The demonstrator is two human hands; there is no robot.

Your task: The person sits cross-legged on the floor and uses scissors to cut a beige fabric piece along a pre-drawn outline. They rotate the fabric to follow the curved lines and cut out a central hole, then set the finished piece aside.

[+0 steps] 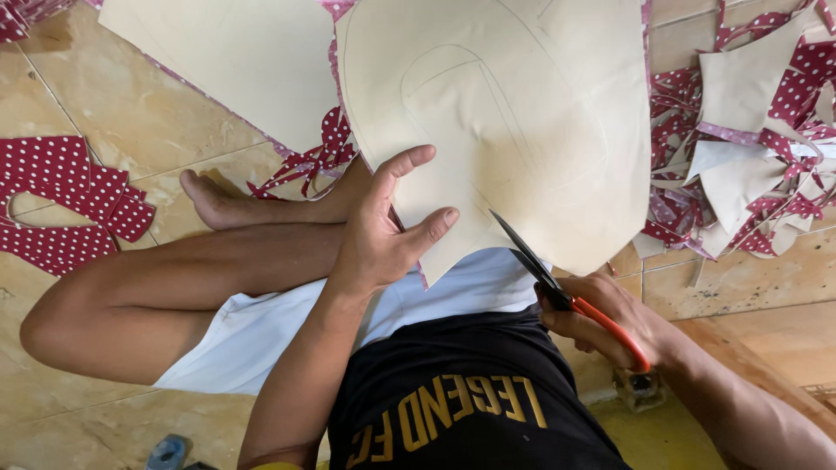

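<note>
scissors at the edge of a marked beige sheet

from my feed, looking down, i see the left hand (383,231) grasping the near edge of a large beige sheet (522,113), thumb on top and fingers spread over its face. the sheet is held up over the lap, in the middle of the view, and carries faint pencilled curves. its underside shows as a thin red dotted rim along the edges.

the right hand (610,322) is clenched around the orange handles of a pair of scissors (544,270). the dark blades are parted and point up and to the left, with their tips at the sheet's near edge, just right of the left hand.

i am watching a person seated on a tan tiled floor (113,130), one bare leg folded across the near left, foot (209,200) resting by the sheet.

a second beige sheet (235,61) lies flat at far left, touching the held one. on the left lie red polka-dot cut pieces (61,200). at the right is a loose heap of offcuts (749,130), beige and red dotted strips mixed, lying straight on the tiles. i see no container holding any of it. a small blue item at the near left edge is too cut off to tell.
</note>
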